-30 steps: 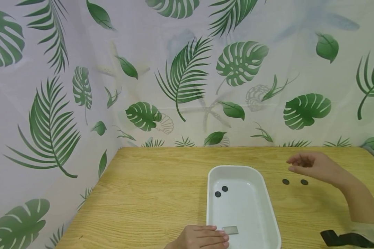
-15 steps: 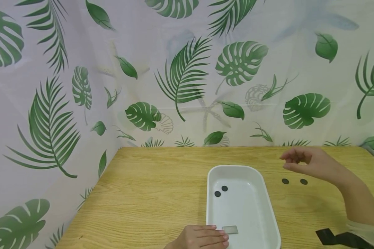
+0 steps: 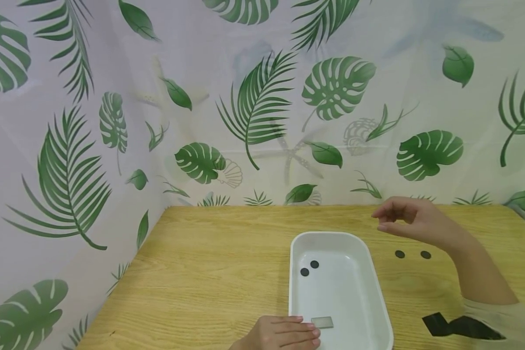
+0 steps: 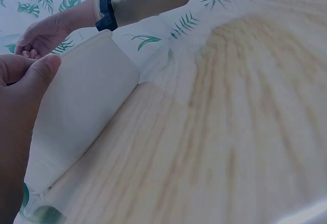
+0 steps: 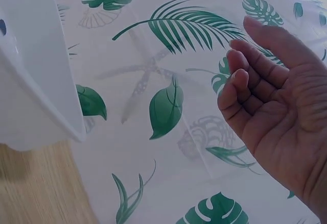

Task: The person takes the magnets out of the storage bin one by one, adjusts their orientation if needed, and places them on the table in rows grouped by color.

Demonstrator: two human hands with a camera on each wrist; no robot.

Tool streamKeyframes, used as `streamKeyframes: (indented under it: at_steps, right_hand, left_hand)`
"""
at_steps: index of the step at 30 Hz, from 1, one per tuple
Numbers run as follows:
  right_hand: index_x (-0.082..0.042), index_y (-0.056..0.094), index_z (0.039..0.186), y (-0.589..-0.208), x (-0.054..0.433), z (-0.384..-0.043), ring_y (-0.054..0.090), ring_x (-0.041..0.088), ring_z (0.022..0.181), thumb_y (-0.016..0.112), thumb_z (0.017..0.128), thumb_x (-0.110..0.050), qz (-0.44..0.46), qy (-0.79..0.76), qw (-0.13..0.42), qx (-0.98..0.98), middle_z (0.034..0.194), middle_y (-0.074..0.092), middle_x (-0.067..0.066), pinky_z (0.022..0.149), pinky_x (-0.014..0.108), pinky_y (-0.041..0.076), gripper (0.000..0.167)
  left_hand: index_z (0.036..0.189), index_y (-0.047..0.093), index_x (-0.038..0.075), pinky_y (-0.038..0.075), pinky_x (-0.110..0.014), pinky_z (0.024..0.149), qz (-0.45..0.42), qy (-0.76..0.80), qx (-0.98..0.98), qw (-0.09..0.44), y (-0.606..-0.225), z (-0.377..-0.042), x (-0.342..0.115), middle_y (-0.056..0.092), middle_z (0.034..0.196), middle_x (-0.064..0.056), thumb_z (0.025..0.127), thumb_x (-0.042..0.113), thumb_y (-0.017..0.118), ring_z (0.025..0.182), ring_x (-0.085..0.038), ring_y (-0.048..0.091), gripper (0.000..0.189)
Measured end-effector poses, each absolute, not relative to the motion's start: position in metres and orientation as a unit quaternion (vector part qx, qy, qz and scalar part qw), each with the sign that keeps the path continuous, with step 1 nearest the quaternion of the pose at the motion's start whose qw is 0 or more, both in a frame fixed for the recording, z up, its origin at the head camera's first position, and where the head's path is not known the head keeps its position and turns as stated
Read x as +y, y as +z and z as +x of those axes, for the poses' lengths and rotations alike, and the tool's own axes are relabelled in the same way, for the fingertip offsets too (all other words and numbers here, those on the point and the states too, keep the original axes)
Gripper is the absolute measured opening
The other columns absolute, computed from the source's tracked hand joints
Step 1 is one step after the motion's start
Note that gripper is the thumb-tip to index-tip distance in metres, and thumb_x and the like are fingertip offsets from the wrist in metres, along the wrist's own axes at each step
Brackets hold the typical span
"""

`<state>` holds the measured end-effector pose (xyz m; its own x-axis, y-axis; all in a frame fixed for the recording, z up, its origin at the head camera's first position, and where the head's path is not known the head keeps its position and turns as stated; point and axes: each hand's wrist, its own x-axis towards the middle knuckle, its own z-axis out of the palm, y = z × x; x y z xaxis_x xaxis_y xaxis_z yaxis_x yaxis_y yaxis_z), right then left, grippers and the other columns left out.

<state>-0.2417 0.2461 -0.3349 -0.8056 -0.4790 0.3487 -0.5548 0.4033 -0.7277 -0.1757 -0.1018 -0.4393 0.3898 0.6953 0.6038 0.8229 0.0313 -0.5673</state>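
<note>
A white tray (image 3: 332,236) lies on the wooden table (image 3: 223,272). Inside it are two black discs (image 3: 309,268) at the far left and a small grey rectangular plate (image 3: 322,322) near the front. My left hand (image 3: 284,333) rests on the tray's near left rim with straight fingers beside the grey plate; its thumb (image 4: 30,76) lies against the tray's outer wall (image 4: 87,106). My right hand (image 3: 382,218) hovers above the table just right of the tray's far corner, fingers loosely curled and palm empty (image 5: 265,106). Two more black discs (image 3: 400,253) (image 3: 426,254) lie on the table below it.
A leaf-printed curtain (image 3: 253,107) closes off the table's back and left sides. A black strap (image 3: 459,325) sits on my right wrist. Bare wood stretches left of the tray.
My right hand has risen and drifted left, from over the two table discs toward the tray's far right corner. The left hand and all the pieces have stayed put.
</note>
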Motion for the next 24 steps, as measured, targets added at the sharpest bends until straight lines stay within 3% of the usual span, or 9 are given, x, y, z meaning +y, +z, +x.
streamKeyframes:
  at_steps: [10,24]
  right_hand:
    - [0.000,0.062,0.103,-0.326,0.219,-0.249,0.060,0.008,0.078,0.064,0.083,0.010,0.393,0.455,0.066,-0.796,0.090,0.064,-0.003,0.066,0.019,0.054,0.023]
    - [-0.003,0.062,0.103,-0.327,0.194,-0.257,0.060,0.009,0.076,0.065,0.081,0.011,0.441,0.477,0.050,-0.759,0.089,0.063,0.001,0.063,0.021,0.052,0.026]
  left_hand:
    - [0.102,0.074,0.009,0.051,-0.024,0.092,-0.693,-0.079,-0.556,0.452,-0.448,-0.176,-0.101,0.073,0.099,-0.002,0.097,0.016,0.049,0.097,-0.011,0.068,0.026]
    - [0.102,0.073,0.009,0.051,-0.024,0.092,-0.689,-0.083,-0.563,0.449,-0.453,-0.177,-0.100,0.073,0.099,-0.002,0.096,0.018,0.052,0.097,-0.011,0.068,0.024]
